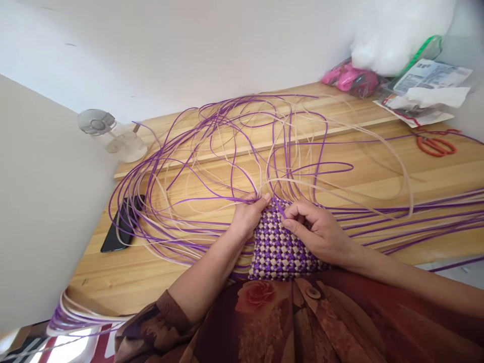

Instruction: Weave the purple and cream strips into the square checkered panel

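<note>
A woven panel (280,242) in a purple and beige check lies at the table's front edge, against my clothing. My left hand (249,214) pinches the panel's far left corner between thumb and fingers, where several strips come out. Between the thumb and forefinger of my right hand (312,224) is a purple strip (280,206), held just over the weave near its far edge. Long loose purple and beige strips (223,113) fan out from the panel to the left, the far side and the right. My right hand hides part of the panel's right side.
A black phone (123,224) lies under strips at the left. Behind it stands a clear bottle with a grey lid (96,122). Orange-handled scissors (436,146), paper packets (431,80) and a pink bundle in plastic (350,78) are at the right of the wooden table (381,161).
</note>
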{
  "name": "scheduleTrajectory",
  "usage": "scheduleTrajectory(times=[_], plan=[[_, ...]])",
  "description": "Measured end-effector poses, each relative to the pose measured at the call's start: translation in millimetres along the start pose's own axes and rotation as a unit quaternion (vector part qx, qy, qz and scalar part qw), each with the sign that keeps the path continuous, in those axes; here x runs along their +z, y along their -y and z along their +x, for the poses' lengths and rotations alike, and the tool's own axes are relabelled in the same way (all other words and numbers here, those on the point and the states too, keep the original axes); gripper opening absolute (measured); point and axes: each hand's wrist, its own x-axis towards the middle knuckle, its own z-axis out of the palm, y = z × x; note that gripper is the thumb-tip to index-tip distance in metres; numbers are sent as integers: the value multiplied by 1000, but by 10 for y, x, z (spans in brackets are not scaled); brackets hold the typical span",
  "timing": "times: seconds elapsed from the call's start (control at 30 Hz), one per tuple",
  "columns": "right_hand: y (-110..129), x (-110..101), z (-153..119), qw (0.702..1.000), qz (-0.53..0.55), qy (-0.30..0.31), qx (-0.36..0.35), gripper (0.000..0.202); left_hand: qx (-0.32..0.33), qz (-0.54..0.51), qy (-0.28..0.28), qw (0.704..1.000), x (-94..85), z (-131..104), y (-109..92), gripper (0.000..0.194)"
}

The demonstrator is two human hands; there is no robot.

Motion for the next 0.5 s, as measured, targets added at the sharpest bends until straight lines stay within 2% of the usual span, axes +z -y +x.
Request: scheduleTrajectory(times=[0.13, 0.2, 0.27, 0.37, 0.5], plan=[[-30, 34, 12, 1000, 6, -20, -14, 11, 7, 18, 31, 999, -22, 16, 3, 33], [-22, 54, 62, 998, 52, -7, 34, 15, 12, 39, 43, 998, -24, 15, 12, 32], [5, 70, 132, 984, 131, 27, 116, 21, 27, 62, 27, 997, -23, 19, 31, 29], [62, 78, 222, 933, 254, 60, 247, 28, 54, 97, 1, 994, -23, 32, 61, 25], [108, 83, 233, 842, 359, 92, 392, 31, 78, 116, -5, 990, -26, 45, 82, 21]])
